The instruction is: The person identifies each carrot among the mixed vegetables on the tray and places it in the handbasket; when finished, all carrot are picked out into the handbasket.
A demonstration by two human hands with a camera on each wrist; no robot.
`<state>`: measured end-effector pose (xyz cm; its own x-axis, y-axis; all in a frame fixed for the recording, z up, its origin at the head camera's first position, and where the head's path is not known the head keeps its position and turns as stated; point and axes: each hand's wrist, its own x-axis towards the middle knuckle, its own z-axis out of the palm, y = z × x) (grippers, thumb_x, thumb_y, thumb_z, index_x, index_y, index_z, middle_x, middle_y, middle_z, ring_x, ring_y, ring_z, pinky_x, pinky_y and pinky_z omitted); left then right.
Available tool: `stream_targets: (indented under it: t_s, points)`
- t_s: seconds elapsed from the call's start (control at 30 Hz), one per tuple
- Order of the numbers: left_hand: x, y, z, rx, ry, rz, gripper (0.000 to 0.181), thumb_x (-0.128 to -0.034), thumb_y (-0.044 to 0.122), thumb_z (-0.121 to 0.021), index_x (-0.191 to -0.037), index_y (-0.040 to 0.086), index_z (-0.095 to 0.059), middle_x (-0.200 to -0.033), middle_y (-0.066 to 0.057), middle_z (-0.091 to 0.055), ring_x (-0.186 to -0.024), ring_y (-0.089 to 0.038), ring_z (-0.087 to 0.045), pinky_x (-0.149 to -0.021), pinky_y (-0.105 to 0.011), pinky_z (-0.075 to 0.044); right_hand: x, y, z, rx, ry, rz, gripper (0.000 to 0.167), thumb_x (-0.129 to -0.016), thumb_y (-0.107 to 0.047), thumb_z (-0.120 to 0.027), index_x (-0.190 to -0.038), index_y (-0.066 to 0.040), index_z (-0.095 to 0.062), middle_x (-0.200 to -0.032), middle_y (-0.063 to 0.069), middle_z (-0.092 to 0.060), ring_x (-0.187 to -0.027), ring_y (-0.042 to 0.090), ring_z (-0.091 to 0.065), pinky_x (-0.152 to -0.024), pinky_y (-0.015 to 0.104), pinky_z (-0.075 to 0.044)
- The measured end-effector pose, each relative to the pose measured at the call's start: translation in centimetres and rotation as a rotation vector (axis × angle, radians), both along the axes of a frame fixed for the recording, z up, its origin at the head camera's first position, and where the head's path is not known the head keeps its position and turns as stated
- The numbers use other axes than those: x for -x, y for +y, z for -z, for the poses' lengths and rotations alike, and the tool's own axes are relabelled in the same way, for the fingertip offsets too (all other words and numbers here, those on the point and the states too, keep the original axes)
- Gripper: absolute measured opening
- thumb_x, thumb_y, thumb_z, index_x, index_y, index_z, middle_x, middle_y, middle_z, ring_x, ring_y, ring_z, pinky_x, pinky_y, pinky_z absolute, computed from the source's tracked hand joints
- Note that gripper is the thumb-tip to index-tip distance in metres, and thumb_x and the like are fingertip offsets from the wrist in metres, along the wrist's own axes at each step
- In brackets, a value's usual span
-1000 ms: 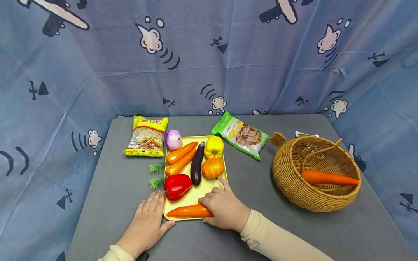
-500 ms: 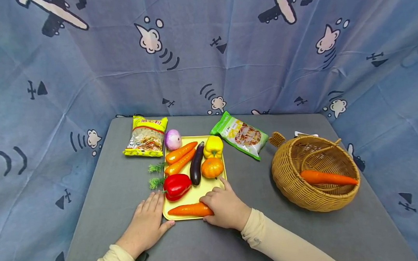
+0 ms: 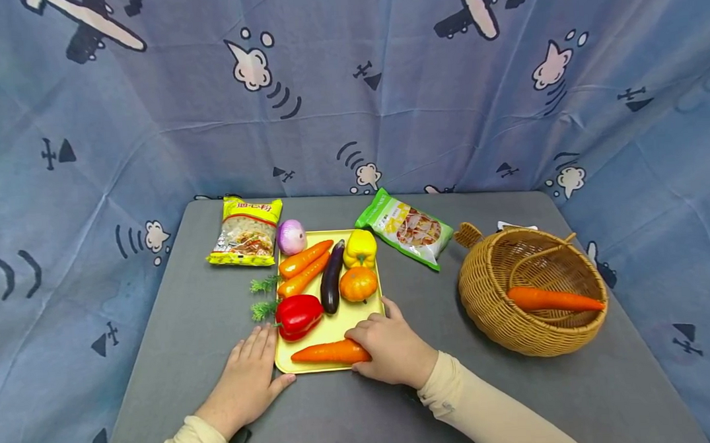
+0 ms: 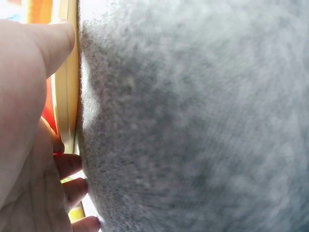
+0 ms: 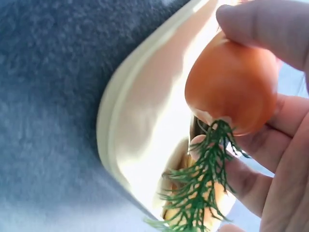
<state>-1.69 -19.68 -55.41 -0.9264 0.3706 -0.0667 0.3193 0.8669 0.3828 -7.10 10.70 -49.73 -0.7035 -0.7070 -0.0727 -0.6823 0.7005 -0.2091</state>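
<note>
My right hand grips the thick end of a carrot at the near end of a yellow tray. In the right wrist view, thumb and fingers hold this carrot around its blunt end, and green leaves hang from it. My left hand lies with straight fingers along the tray's near left corner; in the left wrist view its thumb touches the tray's rim. Also on the tray are a red bell pepper, two more carrots, an eggplant, a small pumpkin and a yellow pepper.
A purple onion sits at the tray's far left corner. Behind it lies a yellow food packet; a green packet is back right. On the right, a tilted wicker basket holds another carrot. Patterned blue cloth surrounds the grey table.
My right hand has slid slightly to the right, and the gripped carrot has shifted with it along the tray's near end. The left hand stays in place.
</note>
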Motion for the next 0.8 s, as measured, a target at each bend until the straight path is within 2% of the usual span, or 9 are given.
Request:
stream_targets:
  t_s: [0.27,0.4,0.8]
  points:
    - [0.0,0.1,-0.9,0.033,-0.072,-0.014,0.095,-0.1012,0.053,-0.070,-0.160,-0.012,-0.034,-0.165,-0.031,-0.035,-0.152,-0.050,-0.032,-0.119,-0.069,-0.027,-0.2,1.3,-1.0,0.022,-0.022,0.020,0.045,-0.086,-0.041,-0.090,-0.123,-0.018,-0.078,-0.112,-0.004,-0.076,-0.105,0.019,-0.066,-0.115,0.074,-0.026]
    - [0.1,0.1,-1.3,0.065,-0.105,-0.016,0.095,-0.1019,0.053,-0.069,-0.162,-0.011,-0.032,-0.167,-0.029,-0.033,-0.154,-0.049,-0.031,-0.120,-0.068,-0.026,-0.3,2.0,-1.5,0.037,-0.015,0.036,0.046,-0.086,-0.040,-0.090,-0.124,-0.018,-0.077,-0.112,-0.005,-0.076,-0.106,0.019,-0.066,-0.115,0.074,-0.025]
    - [0.3,0.3,-1.0,0.060,-0.094,-0.006,0.095,-0.1009,0.052,-0.070,-0.161,-0.011,-0.033,-0.166,-0.029,-0.034,-0.153,-0.049,-0.031,-0.119,-0.069,-0.027,-0.4,4.8,-3.5,0.130,0.037,0.082,0.050,-0.083,-0.037,-0.093,-0.126,-0.017,-0.078,-0.115,-0.005,-0.077,-0.106,0.017,-0.066,-0.115,0.072,-0.026]
